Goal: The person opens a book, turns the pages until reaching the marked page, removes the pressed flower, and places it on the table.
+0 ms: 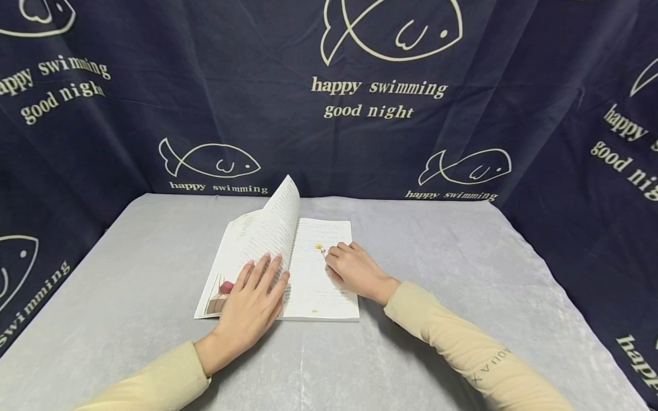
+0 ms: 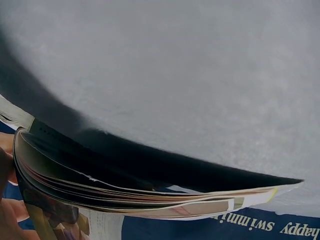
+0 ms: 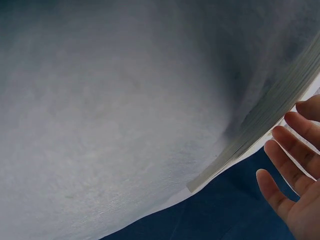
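Note:
A book (image 1: 321, 285) lies spread out on the grey table, with some left-side leaves (image 1: 277, 222) lifted in a curve. My left hand (image 1: 252, 302) rests on the left pages, its fingers extended toward the spine. Fanned page edges (image 2: 165, 200) show beside its fingers in the left wrist view. Over the right page, my right hand (image 1: 357, 268) pinches the stem of a small yellow flower (image 1: 319, 246). The right wrist view shows that hand (image 3: 295, 155) next to the thick page block (image 3: 270, 110); the flower is hidden there.
A grey cloth covers the table (image 1: 452, 268). Dark blue curtains (image 1: 370, 142) with fish drawings and white lettering hang behind it and at both sides. A colored illustration (image 1: 218, 297) is at the left page's lower corner.

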Action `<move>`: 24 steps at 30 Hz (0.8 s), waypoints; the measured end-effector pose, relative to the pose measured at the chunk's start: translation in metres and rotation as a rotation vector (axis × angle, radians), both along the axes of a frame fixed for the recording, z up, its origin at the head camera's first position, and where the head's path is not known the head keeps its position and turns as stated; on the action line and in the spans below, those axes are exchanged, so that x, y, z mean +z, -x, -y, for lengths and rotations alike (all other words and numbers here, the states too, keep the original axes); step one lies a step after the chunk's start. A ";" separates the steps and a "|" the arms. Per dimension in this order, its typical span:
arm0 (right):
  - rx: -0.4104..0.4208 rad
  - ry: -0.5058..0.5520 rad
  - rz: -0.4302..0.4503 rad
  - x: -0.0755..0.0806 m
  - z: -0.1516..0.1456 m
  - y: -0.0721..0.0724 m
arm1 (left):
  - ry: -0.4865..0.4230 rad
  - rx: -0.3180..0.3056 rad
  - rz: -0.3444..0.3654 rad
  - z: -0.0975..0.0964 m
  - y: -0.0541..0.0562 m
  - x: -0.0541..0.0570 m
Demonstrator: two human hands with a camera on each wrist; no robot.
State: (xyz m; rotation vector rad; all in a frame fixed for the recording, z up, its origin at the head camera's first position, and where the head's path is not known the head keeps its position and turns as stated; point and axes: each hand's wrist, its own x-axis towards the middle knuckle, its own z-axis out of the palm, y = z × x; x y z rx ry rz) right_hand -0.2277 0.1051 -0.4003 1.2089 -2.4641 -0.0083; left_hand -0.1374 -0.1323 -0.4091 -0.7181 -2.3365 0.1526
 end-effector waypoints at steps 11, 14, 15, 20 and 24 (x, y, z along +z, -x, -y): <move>-0.047 -0.031 0.014 0.003 0.000 0.003 | -0.030 -0.004 -0.006 0.001 0.001 -0.002; -0.047 -0.007 0.023 0.003 0.000 0.004 | -0.032 0.002 0.001 0.001 0.001 -0.003; -0.051 -0.005 0.027 0.003 0.001 0.005 | -0.025 0.008 0.005 0.001 0.001 -0.003; -0.072 -0.015 0.042 0.004 0.001 0.007 | -0.016 0.025 0.038 0.001 0.001 -0.004; -0.084 -0.015 0.067 0.006 0.002 0.008 | 0.001 0.045 0.057 0.001 0.000 -0.004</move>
